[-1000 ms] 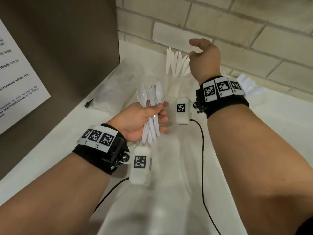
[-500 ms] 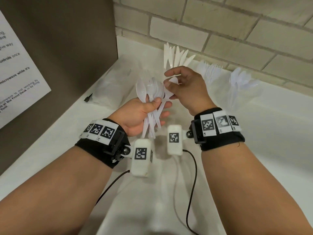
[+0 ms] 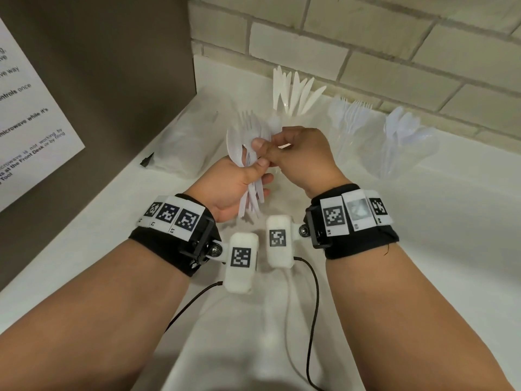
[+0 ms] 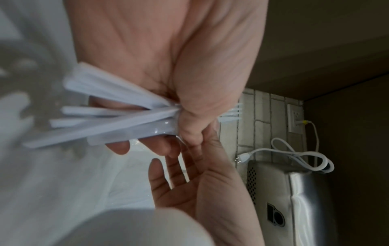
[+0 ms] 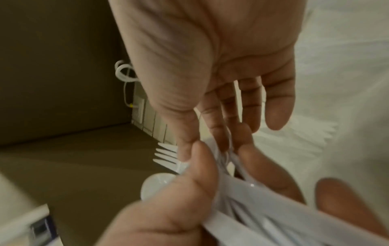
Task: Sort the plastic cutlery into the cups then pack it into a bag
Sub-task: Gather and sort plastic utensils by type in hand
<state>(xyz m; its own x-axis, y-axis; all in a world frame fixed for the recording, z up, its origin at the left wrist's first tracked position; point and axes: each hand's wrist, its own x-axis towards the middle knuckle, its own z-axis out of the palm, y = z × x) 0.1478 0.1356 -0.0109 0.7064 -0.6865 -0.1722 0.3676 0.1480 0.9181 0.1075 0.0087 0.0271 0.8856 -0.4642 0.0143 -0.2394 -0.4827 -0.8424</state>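
Note:
My left hand (image 3: 248,179) grips a fanned bundle of white plastic spoons and forks (image 3: 244,142) by the handles, heads up, above the white counter (image 3: 423,221). My right hand (image 3: 270,150) meets it from the right, thumb and forefinger pinching one piece in the bundle; which piece is unclear. The left wrist view shows the handles (image 4: 109,116) splayed under my left hand (image 4: 189,126). The right wrist view shows the pinch (image 5: 202,146) on the bundle (image 5: 242,199). Three clear cups stand behind: knives (image 3: 294,91), forks (image 3: 349,119), spoons (image 3: 406,139).
A clear plastic bag (image 3: 186,142) lies at the left by a brown appliance side (image 3: 112,80) with a paper notice (image 3: 28,122). A brick wall (image 3: 366,52) closes the back. A steel appliance (image 4: 305,199) and white cord (image 4: 294,154) sit further off.
My right hand has come back from the knife cup to the bundle and now pinches a piece in it. The left hand has kept its grip and stayed about where it was.

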